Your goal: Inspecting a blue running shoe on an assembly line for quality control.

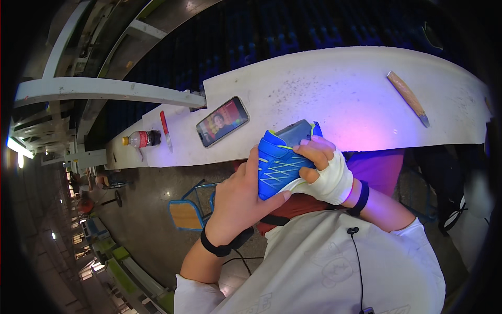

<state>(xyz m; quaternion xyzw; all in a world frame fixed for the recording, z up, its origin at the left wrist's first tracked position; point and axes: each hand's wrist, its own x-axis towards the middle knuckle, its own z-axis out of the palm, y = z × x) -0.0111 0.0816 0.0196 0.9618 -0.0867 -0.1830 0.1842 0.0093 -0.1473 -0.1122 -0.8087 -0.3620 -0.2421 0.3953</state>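
L hand (238, 201) + bandaged R hand (324, 170) both clamped on blue shoe (280, 162); phone (223, 121), bottle (142, 139), knife (408, 98) on bench (324, 89) behind.

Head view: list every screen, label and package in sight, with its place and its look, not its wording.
Phone: flat on the white bench, left of the blue shoe that both hands hold; dark rectangle, lit screen showing a red picture.
Bottle: lying on the bench's far left end; clear plastic, dark drink, yellow cap, red label band.
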